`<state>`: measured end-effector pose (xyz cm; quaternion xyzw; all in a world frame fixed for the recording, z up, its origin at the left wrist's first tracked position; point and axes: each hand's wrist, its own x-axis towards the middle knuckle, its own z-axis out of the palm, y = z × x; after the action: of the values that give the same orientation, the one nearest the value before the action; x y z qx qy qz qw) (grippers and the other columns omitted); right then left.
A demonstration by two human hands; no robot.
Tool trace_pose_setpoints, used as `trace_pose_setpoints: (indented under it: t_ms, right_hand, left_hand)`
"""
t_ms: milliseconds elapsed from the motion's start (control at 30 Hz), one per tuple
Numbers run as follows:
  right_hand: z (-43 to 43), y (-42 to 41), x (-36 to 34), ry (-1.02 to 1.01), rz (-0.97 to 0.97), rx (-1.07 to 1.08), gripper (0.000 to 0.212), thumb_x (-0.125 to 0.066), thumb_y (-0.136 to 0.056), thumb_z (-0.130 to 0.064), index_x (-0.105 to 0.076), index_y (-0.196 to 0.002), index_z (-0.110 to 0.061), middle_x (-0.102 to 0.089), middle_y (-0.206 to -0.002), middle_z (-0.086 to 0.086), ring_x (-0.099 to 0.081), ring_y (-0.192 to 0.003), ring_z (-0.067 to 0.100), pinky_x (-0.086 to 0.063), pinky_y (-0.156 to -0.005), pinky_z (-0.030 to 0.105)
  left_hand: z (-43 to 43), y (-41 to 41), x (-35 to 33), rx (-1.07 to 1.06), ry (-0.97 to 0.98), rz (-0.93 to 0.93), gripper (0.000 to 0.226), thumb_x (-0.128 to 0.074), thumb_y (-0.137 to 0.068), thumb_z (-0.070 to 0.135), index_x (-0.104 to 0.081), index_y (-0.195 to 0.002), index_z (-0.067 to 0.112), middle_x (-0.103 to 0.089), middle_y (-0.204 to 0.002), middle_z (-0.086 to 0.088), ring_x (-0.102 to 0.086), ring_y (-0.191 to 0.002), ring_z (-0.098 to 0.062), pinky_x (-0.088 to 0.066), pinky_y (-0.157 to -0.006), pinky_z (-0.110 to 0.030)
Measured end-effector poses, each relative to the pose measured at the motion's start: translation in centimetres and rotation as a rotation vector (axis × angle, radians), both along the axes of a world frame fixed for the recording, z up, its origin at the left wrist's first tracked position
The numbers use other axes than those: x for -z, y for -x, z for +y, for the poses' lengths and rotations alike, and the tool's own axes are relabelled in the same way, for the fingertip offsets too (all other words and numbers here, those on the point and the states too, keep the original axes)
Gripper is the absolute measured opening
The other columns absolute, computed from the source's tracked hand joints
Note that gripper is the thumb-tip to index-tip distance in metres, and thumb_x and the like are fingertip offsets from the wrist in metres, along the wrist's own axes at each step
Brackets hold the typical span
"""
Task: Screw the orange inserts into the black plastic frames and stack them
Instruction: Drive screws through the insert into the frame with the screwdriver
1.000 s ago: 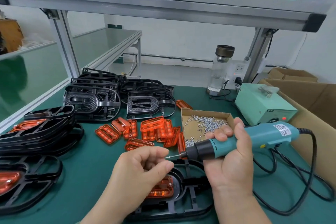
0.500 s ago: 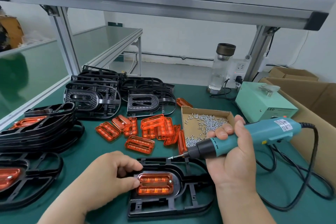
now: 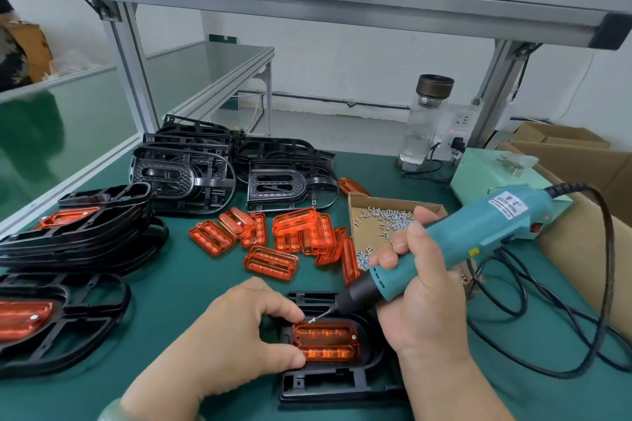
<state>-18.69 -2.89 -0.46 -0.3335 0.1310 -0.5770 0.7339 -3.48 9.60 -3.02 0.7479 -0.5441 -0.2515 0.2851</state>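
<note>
Screwdriver lowered onto orange insert, right fingers gripping it, left fingers pinching insert, spare inserts beyond

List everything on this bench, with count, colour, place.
electric screwdriver: one, teal, right hand
seated insert: one, orange, in near frame
near frame: one, black, front centre
loose inserts: about a dozen, orange, centre
screw tray: one, cardboard, right of those
empty frames: several, black, behind the inserts
finished frames: several, black, left
water bottle: one, clear, back
power box: one, pale green, right
left hand: one, holds seated insert
right hand: one, grips electric screwdriver
</note>
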Motion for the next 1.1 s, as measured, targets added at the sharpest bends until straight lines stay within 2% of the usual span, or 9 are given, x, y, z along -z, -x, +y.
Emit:
trace_pose_setpoints:
  t_ms: [233, 567, 667, 767, 900, 1033, 1100]
  right_hand:
    - [0.8, -0.7, 0.2, 0.077, 0.044, -0.024, 0.014, -0.059, -0.081, -0.016, -0.06, -0.092, -0.024, -0.048, -0.061, -0.003, -0.046, -0.048, 0.01, -0.045, -0.053, 0.023]
    - [1.3, -1.1, 0.1, 0.181, 0.126, -0.016, 0.02, -0.057, -0.081, -0.011, -0.064, -0.086, -0.029, -0.045, -0.06, -0.001, -0.045, -0.048, 0.013, -0.042, -0.051, 0.024]
    - [1.5, -1.2, 0.1, 0.201, 0.147, -0.026, 0.022, -0.057, -0.081, -0.01, -0.063, -0.089, -0.029, -0.045, -0.058, -0.001, -0.045, -0.048, 0.013, -0.042, -0.052, 0.025]
    - [1.5, -1.3, 0.0, 0.243, 0.17, -0.06, 0.021, -0.057, -0.082, -0.011, -0.056, -0.099, -0.022, -0.048, -0.057, -0.002, -0.046, -0.047, 0.013, -0.043, -0.053, 0.025]
    - [1.9, -1.9, -0.5, 0.378, 0.192, -0.16, 0.026, -0.065, -0.079, -0.018, -0.055, -0.103, -0.023, -0.049, -0.058, -0.002, -0.047, -0.047, 0.013, -0.043, -0.053, 0.025]
    - [2.4, -2.7, -1.3, 0.59, 0.245, -0.322, 0.028, -0.062, -0.081, -0.015, -0.061, -0.102, -0.034, -0.053, -0.058, -0.004, -0.048, -0.046, 0.011, -0.044, -0.052, 0.023]
    - [2.5, -3.1, -1.7, 0.64, 0.273, -0.383, 0.029, -0.063, -0.081, -0.016, -0.062, -0.102, -0.036, -0.054, -0.058, -0.004, -0.049, -0.047, 0.009, -0.044, -0.054, 0.022]
  left_hand:
    - [-0.1, 0.1, 0.3, -0.009, 0.0, -0.015, 0.033, -0.081, -0.058, 0.053, -0.061, -0.083, 0.055, -0.053, -0.095, 0.022, -0.048, -0.089, 0.009, -0.04, -0.079, -0.013]
    - [-0.2, 0.1, 0.4, -0.008, 0.008, -0.024, 0.031, -0.081, -0.058, 0.052, -0.061, -0.081, 0.054, -0.054, -0.093, 0.021, -0.049, -0.087, 0.006, -0.042, -0.081, -0.016]
    - [-0.2, 0.1, 0.4, -0.012, 0.003, -0.025, 0.031, -0.081, -0.058, 0.053, -0.06, -0.082, 0.054, -0.054, -0.094, 0.021, -0.05, -0.087, 0.005, -0.042, -0.081, -0.016]
    - [-0.2, 0.2, 0.3, -0.008, -0.002, -0.028, 0.031, -0.081, -0.059, 0.053, -0.06, -0.081, 0.054, -0.053, -0.094, 0.021, -0.05, -0.087, 0.005, -0.041, -0.08, -0.015]
    - [-0.2, 0.3, -0.1, 0.008, 0.0, -0.038, 0.029, -0.08, -0.059, 0.052, -0.058, -0.076, 0.059, -0.052, -0.092, 0.018, -0.049, -0.086, 0.003, -0.042, -0.08, -0.018]
    - [-0.4, 0.9, -0.7, 0.055, 0.022, -0.072, 0.035, -0.078, -0.062, 0.052, -0.05, -0.069, 0.072, -0.051, -0.092, 0.011, -0.051, -0.089, -0.007, -0.045, -0.085, -0.03]
    - [-0.5, 1.2, -0.8, 0.055, 0.022, -0.091, 0.033, -0.078, -0.063, 0.053, -0.05, -0.067, 0.07, -0.053, -0.097, 0.01, -0.052, -0.093, -0.01, -0.046, -0.086, -0.034]
